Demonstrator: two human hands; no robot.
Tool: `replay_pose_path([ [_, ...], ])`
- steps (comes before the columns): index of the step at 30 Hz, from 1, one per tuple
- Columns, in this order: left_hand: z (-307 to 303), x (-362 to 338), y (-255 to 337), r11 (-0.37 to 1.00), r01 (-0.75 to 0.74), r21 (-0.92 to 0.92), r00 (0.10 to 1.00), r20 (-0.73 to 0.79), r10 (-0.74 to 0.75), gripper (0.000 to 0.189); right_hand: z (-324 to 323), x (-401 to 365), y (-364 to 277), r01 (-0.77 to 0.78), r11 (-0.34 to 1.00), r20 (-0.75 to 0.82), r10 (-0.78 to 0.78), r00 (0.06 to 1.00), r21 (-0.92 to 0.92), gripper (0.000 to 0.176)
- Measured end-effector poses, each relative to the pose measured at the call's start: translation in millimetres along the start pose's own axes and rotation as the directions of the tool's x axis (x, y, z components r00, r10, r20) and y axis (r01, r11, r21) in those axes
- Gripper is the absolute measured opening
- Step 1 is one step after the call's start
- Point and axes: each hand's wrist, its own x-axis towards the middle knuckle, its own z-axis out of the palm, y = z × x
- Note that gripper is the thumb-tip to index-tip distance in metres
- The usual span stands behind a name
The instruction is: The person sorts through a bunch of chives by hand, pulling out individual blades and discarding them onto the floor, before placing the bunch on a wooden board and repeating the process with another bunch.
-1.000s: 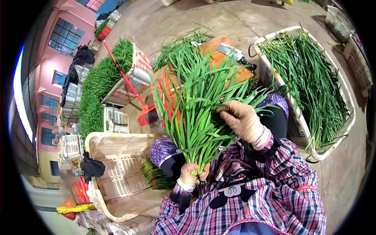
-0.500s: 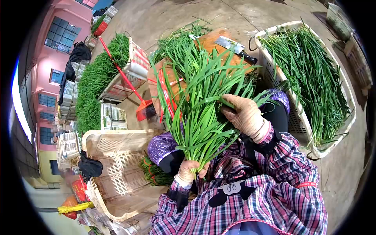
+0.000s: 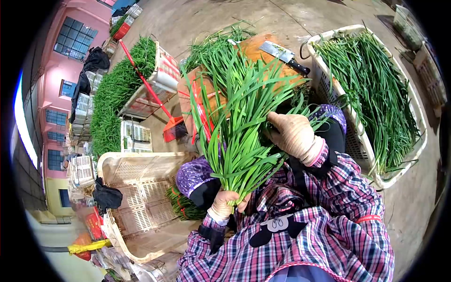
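Holding the green bunch (image 3: pixel 239 160) up in front of my lap, I've got its stem ends shut in my L hand (image 3: pixel 223 204), fingers wrapped round them. My R hand (image 3: pixel 296 136) is at the leaves, thumb against them. Its other fingers are part hidden, so can't tell how wide they are.

Done, I'd say: the small bundles (image 3: pixel 185 207) w/ red ties, in the big crate (image 3: pixel 150 242) L of the bunch. Left, I'd say: the bunch has no tie I can see, and loose greens (image 3: pixel 211 49) lie past it. The knife (image 3: pixel 277 50) is on a wood board (image 3: pixel 256 47), also past the bunch. A basket (image 3: pixel 420 145) full of long greens is R of it.

The leaves hide part of the board and the red strips (image 3: pixel 195 101) by it. Stuff far L of the bunch is cut off by the dark edge.
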Motion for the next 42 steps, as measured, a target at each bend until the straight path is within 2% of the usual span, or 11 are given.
replay_pose_path([
  [12, -1, -1, 3, 0.999, 0.050, -0.010, 0.999, -0.015, -0.051, 0.047, -9, 2, 7, 0.249, 0.962, 0.119, -0.262, 0.958, 0.114, 0.019],
  [18, 5, -1, 6, 0.996, 0.059, 0.063, 0.995, -0.085, -0.053, 0.046, -21, 11, -23, 0.317, 0.918, 0.451, -0.185, 0.873, -0.238, 0.017],
  [25, 11, 2, 5, 0.993, 0.007, 0.117, 0.989, -0.147, 0.010, 0.038, -23, 14, -40, 0.429, 0.886, 0.562, -0.267, 0.783, -0.176, 0.019],
  [28, 7, 3, 6, 0.982, -0.040, 0.184, 0.994, -0.090, 0.057, 0.039, -14, 7, -46, 0.506, 0.848, 0.443, -0.398, 0.803, -0.155, 0.009],
  [30, -4, 1, 2, 0.985, -0.021, 0.172, 0.999, -0.033, 0.027, 0.042, 6, 10, -50, 0.420, 0.901, 0.521, -0.308, 0.796, -0.110, 0.008],
  [32, -1, -1, 3, 0.991, -0.011, 0.133, 0.994, -0.108, 0.026, 0.046, 32, 8, -42, 0.104, 0.986, 0.521, -0.157, 0.839, 0.130, 0.017],
  [36, -11, -4, -1, 0.995, 0.058, 0.080, 0.997, -0.051, -0.054, 0.048, 18, 8, -54, 0.295, 0.955, 0.579, -0.249, 0.777, 0.015, 0.016],
  [38, -12, -4, -3, 0.997, 0.053, 0.060, 0.998, -0.040, -0.051, 0.046, -5, 15, -68, -0.452, 0.892, 0.686, 0.314, 0.657, 0.025, 0.016],
  [39, -11, -3, -3, 0.998, 0.045, 0.038, 0.999, -0.027, -0.044, 0.044, -7, 13, -65, -0.452, 0.892, 0.684, 0.315, 0.658, 0.024, 0.016],
  [41, -4, -1, -2, 0.999, 0.007, 0.051, 0.998, -0.057, -0.004, 0.042, -11, 7, -56, 0.363, 0.932, 0.555, -0.297, 0.777, -0.009, 0.018],
  [42, -1, 0, 0, 0.997, -0.029, 0.065, 0.995, -0.088, 0.035, 0.040, -8, 7, -55, 0.364, 0.931, 0.555, -0.298, 0.777, -0.009, 0.018],
])
